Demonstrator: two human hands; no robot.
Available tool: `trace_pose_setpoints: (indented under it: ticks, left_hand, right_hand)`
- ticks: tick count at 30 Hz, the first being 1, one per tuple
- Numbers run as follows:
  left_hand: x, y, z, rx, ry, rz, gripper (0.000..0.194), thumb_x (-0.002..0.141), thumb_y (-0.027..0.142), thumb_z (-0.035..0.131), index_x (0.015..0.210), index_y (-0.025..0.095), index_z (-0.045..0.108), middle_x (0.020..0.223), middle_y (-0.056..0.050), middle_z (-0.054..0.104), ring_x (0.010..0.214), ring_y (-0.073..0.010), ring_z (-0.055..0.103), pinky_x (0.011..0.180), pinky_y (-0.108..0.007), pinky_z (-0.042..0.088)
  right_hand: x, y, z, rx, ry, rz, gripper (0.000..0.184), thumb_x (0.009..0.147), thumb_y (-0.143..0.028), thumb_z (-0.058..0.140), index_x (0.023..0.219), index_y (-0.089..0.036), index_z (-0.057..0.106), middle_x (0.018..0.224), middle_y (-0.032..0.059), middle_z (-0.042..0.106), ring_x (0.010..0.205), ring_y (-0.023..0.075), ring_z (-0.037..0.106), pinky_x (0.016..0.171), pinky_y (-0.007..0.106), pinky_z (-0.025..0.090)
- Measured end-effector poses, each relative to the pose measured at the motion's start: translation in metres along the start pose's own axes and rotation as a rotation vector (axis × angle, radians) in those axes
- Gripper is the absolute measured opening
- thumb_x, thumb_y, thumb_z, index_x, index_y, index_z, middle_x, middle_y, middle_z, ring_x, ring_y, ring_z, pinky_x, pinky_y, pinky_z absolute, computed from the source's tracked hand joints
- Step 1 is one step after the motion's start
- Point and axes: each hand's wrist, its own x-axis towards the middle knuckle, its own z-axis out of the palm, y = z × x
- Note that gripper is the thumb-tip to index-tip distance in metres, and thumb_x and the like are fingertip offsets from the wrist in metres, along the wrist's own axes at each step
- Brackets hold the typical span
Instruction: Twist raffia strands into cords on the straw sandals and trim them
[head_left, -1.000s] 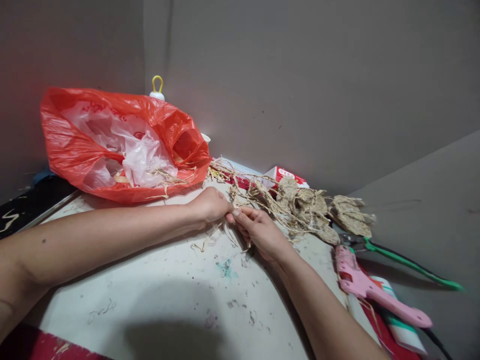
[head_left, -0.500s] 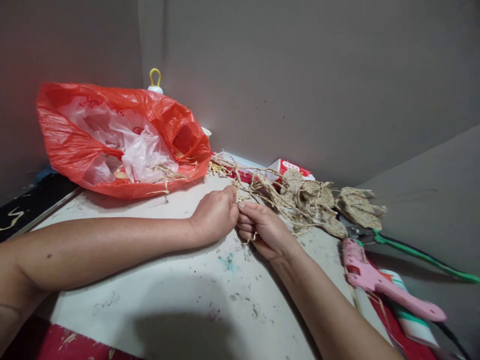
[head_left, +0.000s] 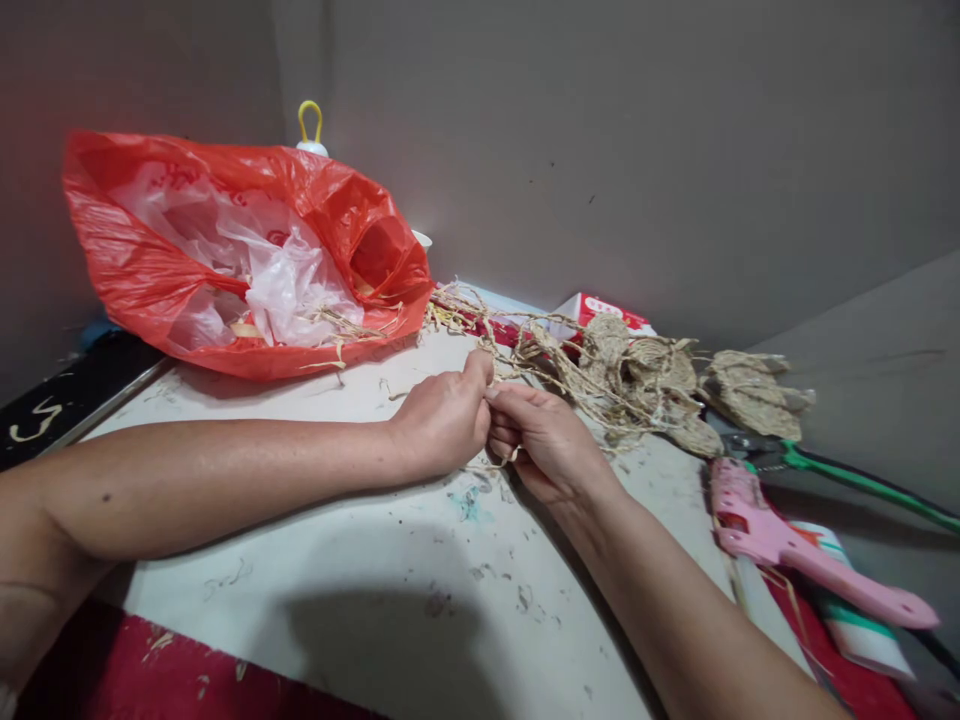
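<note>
My left hand [head_left: 448,415] and my right hand [head_left: 546,438] meet over the middle of the white board [head_left: 360,600], knuckles almost touching. Both are closed, pinching a thin strand of tan straw cord. A short end of the cord [head_left: 504,460] pokes out below my right fingers; the part between the fingertips is hidden. Just beyond my hands lies a tangle of twisted straw cord [head_left: 555,365]. It runs into several flat, coiled straw pieces [head_left: 664,365] along the back right.
A red plastic bag [head_left: 142,270] with white plastic and straw scraps inside stands at the back left. To the right lie green-handled pliers [head_left: 855,475], a pink glue gun [head_left: 802,550] and a white-and-green tube [head_left: 862,630]. Behind the cord is a red-and-white box [head_left: 600,312]. Grey walls rise close behind.
The camera view has shifted slightly, so the pliers and glue gun sit further right in the picture. My hands stay together on the cord, with only a small change in position.
</note>
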Motion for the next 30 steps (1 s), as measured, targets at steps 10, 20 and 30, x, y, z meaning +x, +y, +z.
trace_pose_setpoints:
  ticks: [10, 20, 30]
  left_hand:
    - [0.009, 0.005, -0.044, -0.043, -0.044, 0.003, 0.032, 0.075, 0.028, 0.054, 0.104, 0.015, 0.061, 0.074, -0.004, 0.064, 0.069, -0.0166, 0.057, 0.066, -0.027, 0.042]
    - [0.03, -0.009, -0.022, -0.749, -0.412, -0.336, 0.019, 0.081, 0.014, 0.042, 0.064, 0.017, 0.049, 0.047, 0.003, 0.048, 0.039, -0.0077, 0.043, 0.043, -0.02, 0.032]
    - [0.032, -0.014, -0.024, -0.646, -0.371, -0.199, 0.021, 0.074, 0.02, 0.047, 0.053, 0.017, 0.048, 0.044, 0.005, 0.036, 0.037, -0.006, 0.027, 0.037, -0.022, 0.019]
  right_hand:
    - [0.0, -0.006, -0.007, -0.017, -0.048, 0.03, 0.023, 0.066, -0.025, 0.072, 0.061, -0.017, 0.051, 0.043, -0.0102, 0.029, 0.037, 0.0024, 0.019, 0.034, 0.017, 0.016]
    - [0.004, -0.01, -0.013, -0.078, -0.128, 0.099, 0.035, 0.062, -0.032, 0.078, 0.056, -0.016, 0.047, 0.043, -0.0107, 0.027, 0.037, 0.0015, 0.017, 0.035, 0.017, 0.012]
    - [0.002, -0.017, -0.018, -0.196, -0.168, 0.129, 0.029, 0.063, -0.034, 0.076, 0.061, -0.016, 0.054, 0.043, -0.0106, 0.027, 0.038, 0.0027, 0.015, 0.036, 0.02, 0.008]
